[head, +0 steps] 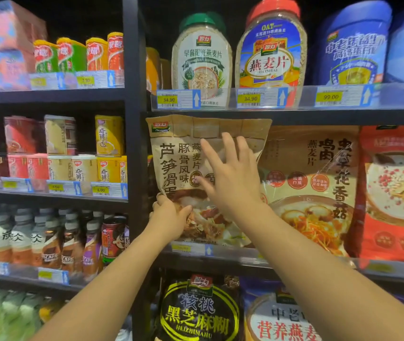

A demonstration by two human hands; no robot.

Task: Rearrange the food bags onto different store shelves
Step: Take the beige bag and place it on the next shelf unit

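A tan oatmeal bag [179, 153] with dark Chinese lettering stands upright at the left end of the middle shelf [220, 254]. My left hand [169, 217] grips its lower left corner. My right hand [230, 178] lies flat against the bag's front with fingers spread, pressing on it rather than gripping. Beside it on the right stand a similar tan bag [311, 188] with a noodle-bowl picture and a red bag [395, 193]. On the shelf below are a black sesame bag [201, 313] and a white and blue oat bag [279, 321].
Large oat jars [202, 57] and blue tubs [353, 45] fill the top shelf. A black upright post [134, 143] divides this bay from the left one, which holds cups [108, 136], cans and bottled drinks [48, 239]. Price tags line each shelf edge.
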